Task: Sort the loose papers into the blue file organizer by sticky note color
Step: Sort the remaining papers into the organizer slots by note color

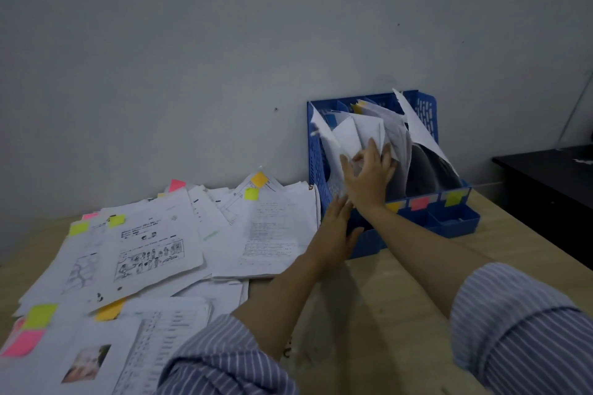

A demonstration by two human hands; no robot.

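Observation:
The blue file organizer [426,112] stands against the wall at the right, with orange, pink and yellow sticky labels on its front lip. Several white sheets [362,131] stick up in its left slots. My right hand [369,173] presses flat against those sheets inside the organizer, fingers spread. My left hand [337,228] rests open against the organizer's left front corner. A wide heap of loose papers [154,250] with yellow, orange and pink sticky notes covers the table's left half.
The organizer has a small open tray [455,218] at its front right. A grey wall [224,58] runs close behind everything. A black cabinet [552,189] stands beyond the table's right edge. Bare wooden tabletop [385,314] lies between my forearms.

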